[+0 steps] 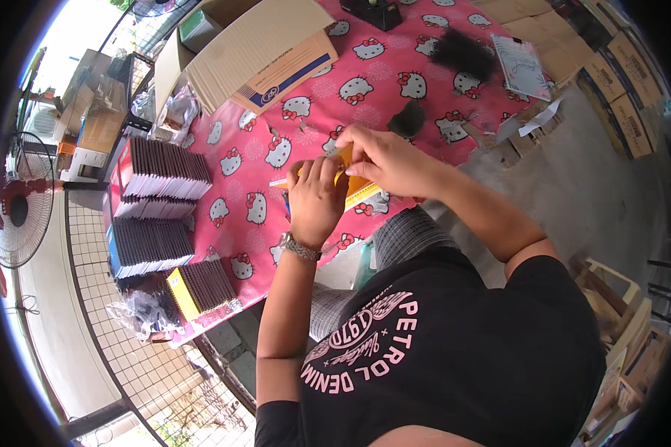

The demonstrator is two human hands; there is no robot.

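A yellow-covered notebook (362,188), with a row of small marks along its near edge, is between my two hands over the near edge of the table. My left hand (317,195), with a metal watch on its wrist, curls its fingers over the notebook's left part. From the right, my right hand (386,160) pinches at the notebook's upper part, thumb and fingers bent close to the left fingertips. Between the fingertips the detail is too small to make out. Part of the cover is hidden under both hands.
Stacks of dark-spined notebooks (153,246) line the table's left side. A cardboard box (276,63) stands at the back. Black bristly pieces (462,56), a dark scrap (407,119) and a pale printed sheet (522,67) lie on the pink patterned cloth (276,153). A fan (22,201) is far left.
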